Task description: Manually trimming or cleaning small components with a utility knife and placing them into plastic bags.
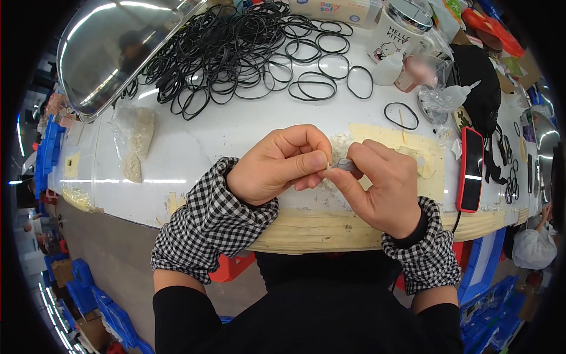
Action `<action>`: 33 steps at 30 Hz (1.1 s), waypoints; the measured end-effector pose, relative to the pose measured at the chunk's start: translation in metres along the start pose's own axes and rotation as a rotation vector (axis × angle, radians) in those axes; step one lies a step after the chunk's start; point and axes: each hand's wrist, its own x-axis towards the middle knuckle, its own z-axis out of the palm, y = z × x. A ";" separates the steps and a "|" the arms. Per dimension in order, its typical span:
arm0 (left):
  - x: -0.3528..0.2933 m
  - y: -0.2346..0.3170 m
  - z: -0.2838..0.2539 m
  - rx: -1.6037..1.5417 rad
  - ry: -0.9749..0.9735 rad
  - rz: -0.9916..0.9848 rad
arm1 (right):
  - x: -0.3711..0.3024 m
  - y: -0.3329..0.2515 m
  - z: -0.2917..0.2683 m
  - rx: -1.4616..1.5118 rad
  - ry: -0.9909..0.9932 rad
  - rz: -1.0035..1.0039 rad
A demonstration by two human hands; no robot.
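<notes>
Close together over the table's near edge, both my hands are closed at the fingertips. My left hand pinches a tiny pale piece between thumb and forefinger, too small to make out its kind. In my right hand is a small grey tool, its tip meeting the pale piece; fingers hide much of it. Just beyond the hands, a heap of small whitish bits lies on the table, partly covered by them. Yellowish sheeting is stuck to the table by my right hand.
A big tangle of black rubber rings spreads over the far side, with a single ring nearer. A clear bag of pale bits lies left. A red-cased phone, white mug and black cap stand at right.
</notes>
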 end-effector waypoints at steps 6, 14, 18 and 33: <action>-0.001 0.002 0.001 0.007 0.005 -0.007 | 0.001 0.000 0.001 0.030 0.038 -0.009; 0.000 0.002 0.002 0.005 0.004 -0.015 | 0.000 0.001 0.000 -0.012 0.035 -0.018; -0.002 0.003 0.001 0.015 0.019 -0.024 | 0.001 -0.003 -0.004 0.017 -0.039 0.025; -0.001 0.003 0.001 0.027 0.006 -0.032 | 0.001 -0.001 -0.001 -0.008 0.011 -0.005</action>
